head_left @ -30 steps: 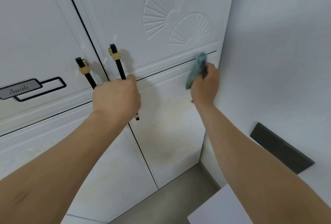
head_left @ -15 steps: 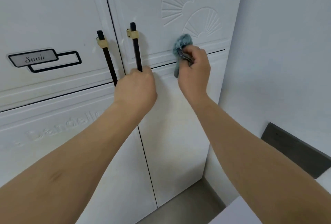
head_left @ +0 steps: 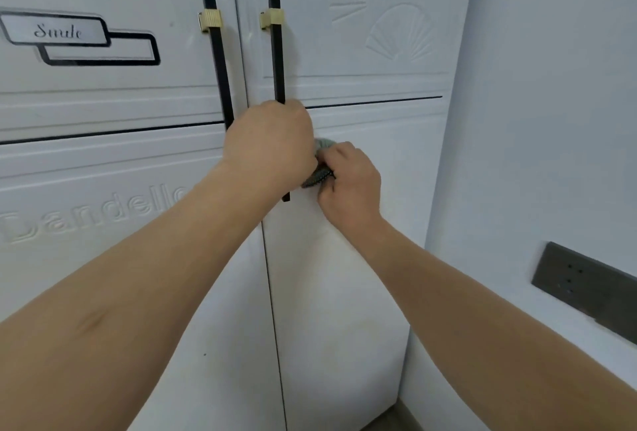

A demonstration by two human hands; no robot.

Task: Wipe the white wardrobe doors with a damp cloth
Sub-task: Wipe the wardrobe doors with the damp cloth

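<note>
Two white wardrobe doors fill the view: the right door (head_left: 362, 62) with embossed fan shapes, the left door (head_left: 103, 103) with a "Smile" label. My left hand (head_left: 270, 143) grips the black handle (head_left: 276, 62) of the right door. Just right of it, my right hand (head_left: 348, 184) holds a bunched grey-green cloth (head_left: 319, 175) against the lower panel of the right door. Most of the cloth is hidden between my two hands.
A second black handle (head_left: 217, 62) hangs on the left door. A white wall (head_left: 551, 120) meets the wardrobe on the right, with a dark socket panel (head_left: 582, 287) low on it. A strip of grey floor (head_left: 396, 422) shows at the bottom.
My right hand has carried the cloth from the door's right edge leftward and down, to just beside my left hand. My left hand stays on the handle. The view has shifted upward.
</note>
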